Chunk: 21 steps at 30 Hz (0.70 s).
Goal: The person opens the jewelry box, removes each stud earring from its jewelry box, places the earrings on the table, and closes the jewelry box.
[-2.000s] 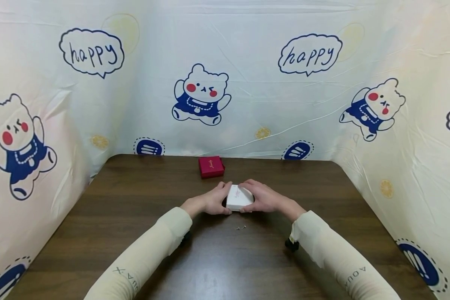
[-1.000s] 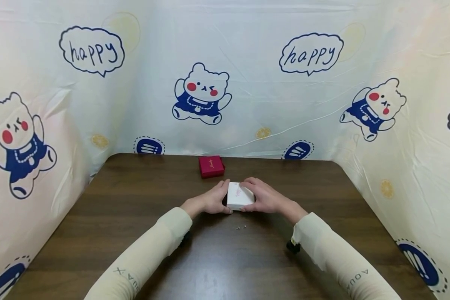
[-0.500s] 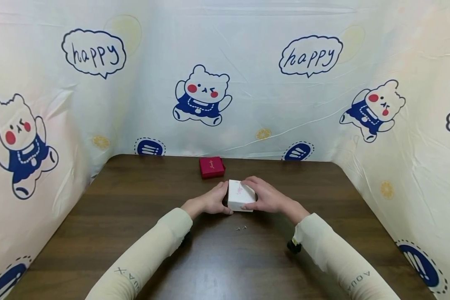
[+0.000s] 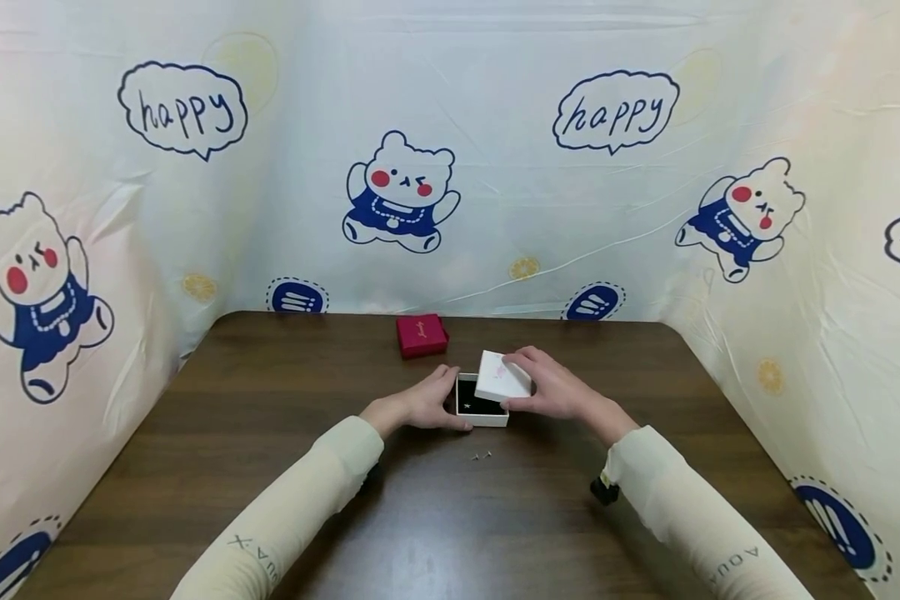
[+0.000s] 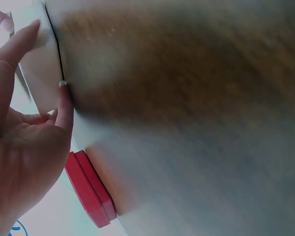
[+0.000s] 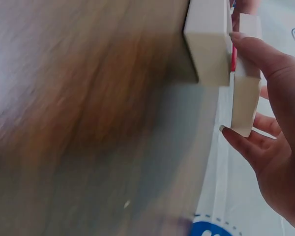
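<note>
My left hand (image 4: 420, 402) grips the left side of a white box base (image 4: 487, 422) standing on the table, thumb at the front corner. Inside the base is a black lining (image 4: 468, 395) with a small shiny piece (image 4: 467, 406) on it, too small to identify. The white lid (image 4: 499, 379), with faint pink print, is held by my right hand (image 4: 558, 390) above the base, shifted right and slightly tilted. In the right wrist view, thumb and fingers hold the lid (image 6: 247, 98) by its edges, apart from the base (image 6: 209, 56). Two tiny metallic pieces (image 4: 482, 456) lie in front.
A red box (image 4: 422, 336) with gold lettering stands behind the white one, near the table's back edge. The brown wooden table (image 4: 285, 375) is enclosed by a printed cloth (image 4: 495, 208) at the back and sides.
Before, the lid covered the base between both hands and rose gradually. Now my right hand has lifted it off and to the right, exposing the black lining. My left hand stays almost in place.
</note>
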{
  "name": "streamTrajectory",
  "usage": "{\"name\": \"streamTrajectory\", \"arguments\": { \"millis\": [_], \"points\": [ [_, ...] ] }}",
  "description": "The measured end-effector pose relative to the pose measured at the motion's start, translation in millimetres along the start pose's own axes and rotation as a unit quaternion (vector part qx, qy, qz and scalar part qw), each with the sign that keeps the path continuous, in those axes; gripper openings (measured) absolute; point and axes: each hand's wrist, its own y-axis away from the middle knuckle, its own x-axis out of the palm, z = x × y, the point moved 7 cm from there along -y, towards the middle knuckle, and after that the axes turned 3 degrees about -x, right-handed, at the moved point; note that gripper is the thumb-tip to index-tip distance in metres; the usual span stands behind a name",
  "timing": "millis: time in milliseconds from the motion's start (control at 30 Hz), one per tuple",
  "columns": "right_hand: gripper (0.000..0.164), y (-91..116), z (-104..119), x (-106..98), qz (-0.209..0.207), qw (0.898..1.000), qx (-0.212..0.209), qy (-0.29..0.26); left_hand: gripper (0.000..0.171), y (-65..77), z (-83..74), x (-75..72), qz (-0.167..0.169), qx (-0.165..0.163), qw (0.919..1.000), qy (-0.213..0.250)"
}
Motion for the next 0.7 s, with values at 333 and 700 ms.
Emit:
{"name": "streamTrajectory", "arguments": {
  "millis": [333, 700],
  "points": [
    [0.078, 19.5, -25.8, -1.9, -0.002, 1.000, 0.025, 0.012, 0.096, 1.4, -0.6, -2.1, -0.011, 0.011, 0.9999, 0.005],
    [0.086, 32.3, -43.2, 0.2, 0.029, 0.996, 0.075, 0.033, 0.085, 2.8, -2.4, -2.3, -0.012, 0.014, 0.9996, 0.022]
  ]
}}
